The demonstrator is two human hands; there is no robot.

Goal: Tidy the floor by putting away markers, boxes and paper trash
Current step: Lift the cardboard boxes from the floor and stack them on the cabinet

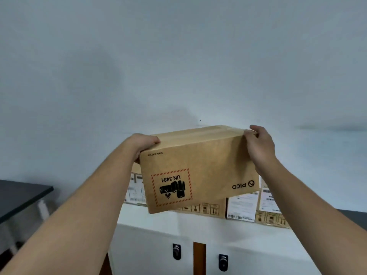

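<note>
A person held a brown rectangular cardboard box (pixel 198 167) up in the air with both bare hands, arms stretched forward. The left hand (pixel 144 144) gripped the box's upper left corner, its fingers curled over the top edge and pressed against the cardboard. The right hand (pixel 258 143) clasped the upper right corner, thumb on the near face and fingers wrapped over the far edge. The box was tilted, its left end lower and nearer the camera. Its printing appeared upside down: a red dashed square label (pixel 171 187) reading "UN 3481" with a black battery symbol on the left, and the word "PICO" (pixel 243 184) on the right. A strip of clear tape ran along the top seam.

Behind and below the held box, a row of similar brown cardboard boxes with white shipping labels (pixel 241 208) stood on top of a white cabinet (pixel 158 235). The cabinet had two black round locks (pixel 176 251) on its doors. A dark table (pixel 17 197) stood at the far left. A plain pale wall (pixel 178 56) filled the upper view.
</note>
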